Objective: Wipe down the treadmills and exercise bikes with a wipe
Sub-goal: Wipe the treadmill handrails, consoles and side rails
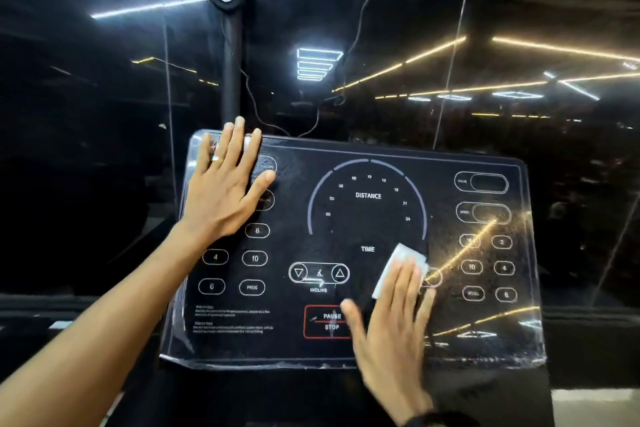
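A black treadmill console (367,204) fills the middle of the view, with white markings for DISTANCE, TIME, INCLINE and a red PAUSE/STOP box. Clear plastic film covers its face. My right hand (394,319) lies flat on the lower middle of the panel, fingers pressing a folded white wipe (398,263) against the surface just below the TIME label. My left hand (225,187) rests flat with fingers spread on the console's upper left corner, holding nothing.
A dark glass wall (485,45) stands right behind the console and reflects ceiling light strips. A black pole (232,73) rises behind the console's left corner, with thin cables hanging beside it. Dark floor lies below the console.
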